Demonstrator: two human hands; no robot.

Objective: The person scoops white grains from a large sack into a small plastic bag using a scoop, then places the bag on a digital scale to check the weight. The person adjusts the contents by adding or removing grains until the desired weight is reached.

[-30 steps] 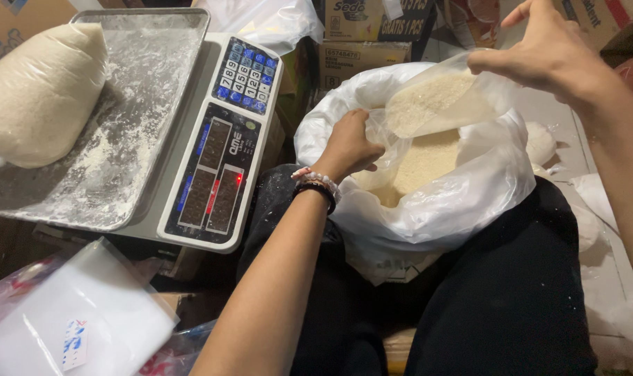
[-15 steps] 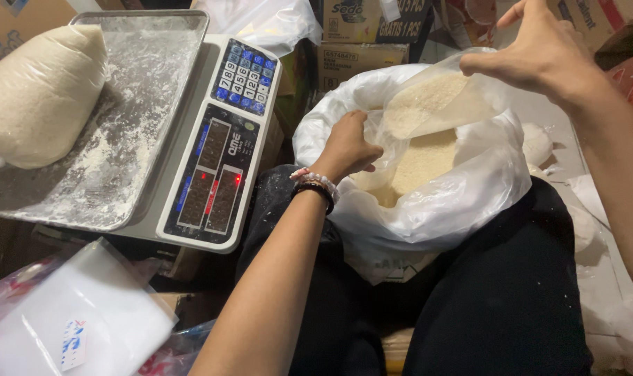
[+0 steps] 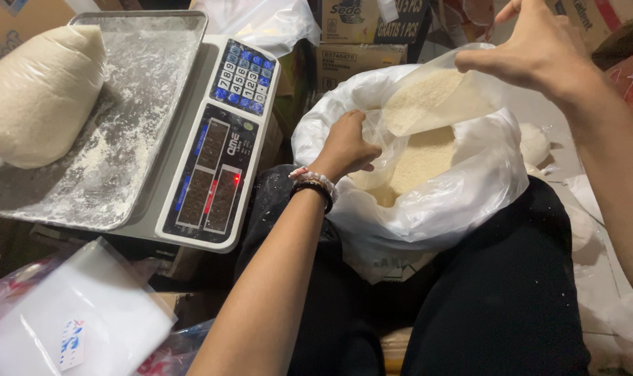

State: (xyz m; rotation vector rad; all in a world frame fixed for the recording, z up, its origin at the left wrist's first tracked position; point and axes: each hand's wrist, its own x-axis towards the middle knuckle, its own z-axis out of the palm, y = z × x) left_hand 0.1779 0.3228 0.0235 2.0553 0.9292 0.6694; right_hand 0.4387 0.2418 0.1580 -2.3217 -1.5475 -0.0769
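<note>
Two hands at sack: left hand (image 3: 344,146) inside white sack (image 3: 428,202), right hand (image 3: 539,49) pinching small bag (image 3: 428,101) above.

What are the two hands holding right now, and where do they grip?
The right hand pinches a small clear bag of white grains by its top edge. The left hand reaches into the big sack; its grip is hidden.

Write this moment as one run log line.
left hand: in big sack | right hand: holds small bag | scale: filled bag

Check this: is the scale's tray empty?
No: a filled bag lies on the left of the scale tray, which is dusted with white powder.
</note>
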